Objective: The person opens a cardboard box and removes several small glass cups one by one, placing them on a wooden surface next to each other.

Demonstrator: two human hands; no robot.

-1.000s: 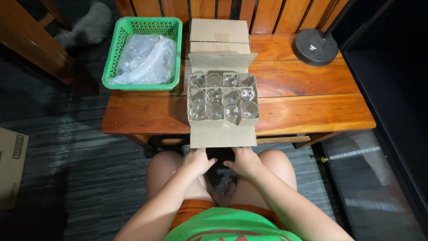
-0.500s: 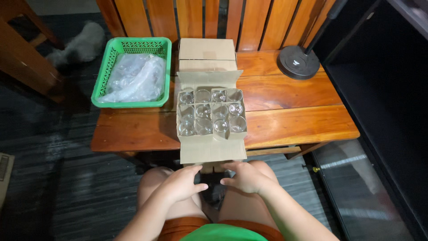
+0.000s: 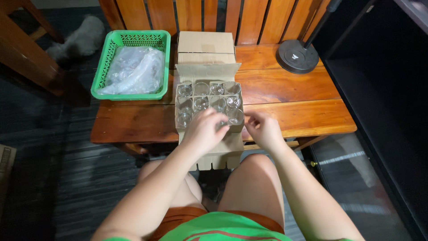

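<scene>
An open cardboard box [image 3: 207, 71] sits on the wooden table [image 3: 290, 91], divided into cells that hold several clear glasses [image 3: 200, 103]. My left hand [image 3: 204, 130] lies over the near row of cells with its fingers bent down onto the glasses; whether it grips one is hidden. My right hand [image 3: 264, 129] is at the box's near right corner, fingers curled and touching the cardboard edge. The box's front flap [image 3: 218, 157] hangs over the table edge above my knees.
A second, closed cardboard box [image 3: 205, 42] stands behind the open one. A green plastic basket [image 3: 129, 94] with clear bags [image 3: 133, 69] sits at the left. A black round stand base [image 3: 296, 56] is at the back right. A dark cabinet [image 3: 383, 89] stands to the right.
Both hands rose from my lap to the box: the left now covers the near row of glasses, the right reached the box's near right corner. The view shifted slightly.
</scene>
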